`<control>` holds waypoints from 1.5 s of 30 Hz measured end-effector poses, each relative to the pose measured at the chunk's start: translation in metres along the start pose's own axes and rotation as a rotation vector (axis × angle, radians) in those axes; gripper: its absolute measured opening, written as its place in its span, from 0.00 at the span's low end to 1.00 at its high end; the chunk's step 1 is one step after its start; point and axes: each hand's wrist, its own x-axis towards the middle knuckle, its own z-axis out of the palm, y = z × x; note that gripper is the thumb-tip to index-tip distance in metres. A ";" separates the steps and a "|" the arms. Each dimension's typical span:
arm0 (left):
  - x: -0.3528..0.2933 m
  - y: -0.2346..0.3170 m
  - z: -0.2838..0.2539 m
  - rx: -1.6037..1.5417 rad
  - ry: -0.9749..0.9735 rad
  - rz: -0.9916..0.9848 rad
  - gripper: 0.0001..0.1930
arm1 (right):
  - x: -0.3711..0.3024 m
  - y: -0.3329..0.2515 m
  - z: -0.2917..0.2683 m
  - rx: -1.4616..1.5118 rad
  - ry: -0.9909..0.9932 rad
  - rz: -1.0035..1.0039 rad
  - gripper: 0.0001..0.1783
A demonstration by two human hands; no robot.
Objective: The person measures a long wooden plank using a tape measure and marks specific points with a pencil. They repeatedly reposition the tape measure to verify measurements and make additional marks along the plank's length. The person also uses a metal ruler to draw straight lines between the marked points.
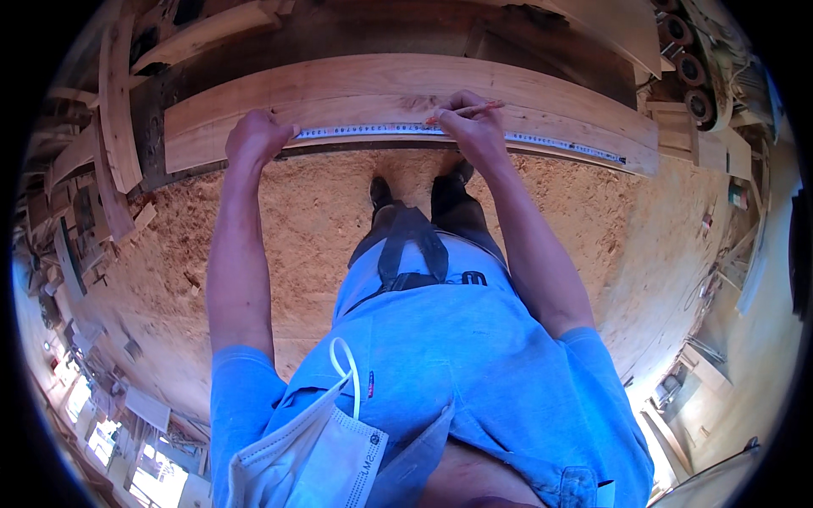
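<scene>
A long wooden board [339, 91] lies crosswise in front of me. Along its near edge runs a straight, white ruler [373, 130] with dark markings. My left hand [256, 139] is closed at the ruler's left end, its thumb against the strip and its other fingers curled, partly hidden. Farther right, my right hand [478, 135] grips an orange-red pencil [484, 108] above the ruler, the tip pointing left near the board's surface. That hand covers part of the ruler, which continues past it toward the board's right end.
Planks [118, 102] are stacked at the left, and more timber [212, 35] lies beyond the board. Round machine wheels [690, 69] stand at the far right. Sawdust [279, 229] covers the floor around my feet. A face mask [305, 457] hangs at my chest.
</scene>
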 end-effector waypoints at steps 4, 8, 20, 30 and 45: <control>-0.002 0.004 -0.003 0.030 -0.024 -0.005 0.23 | 0.005 0.015 0.000 -0.038 -0.003 -0.014 0.06; -0.001 0.004 -0.004 0.031 -0.032 -0.015 0.23 | 0.007 0.018 -0.001 0.000 -0.015 -0.037 0.06; -0.003 0.007 -0.006 0.035 -0.051 -0.030 0.23 | 0.004 0.013 -0.004 -0.074 -0.044 -0.039 0.07; -0.005 0.009 -0.008 0.048 -0.040 -0.028 0.22 | 0.004 0.015 -0.001 -0.032 -0.018 -0.014 0.06; -0.005 0.009 -0.008 0.024 -0.041 -0.017 0.23 | 0.004 0.007 -0.002 -0.079 -0.016 -0.008 0.06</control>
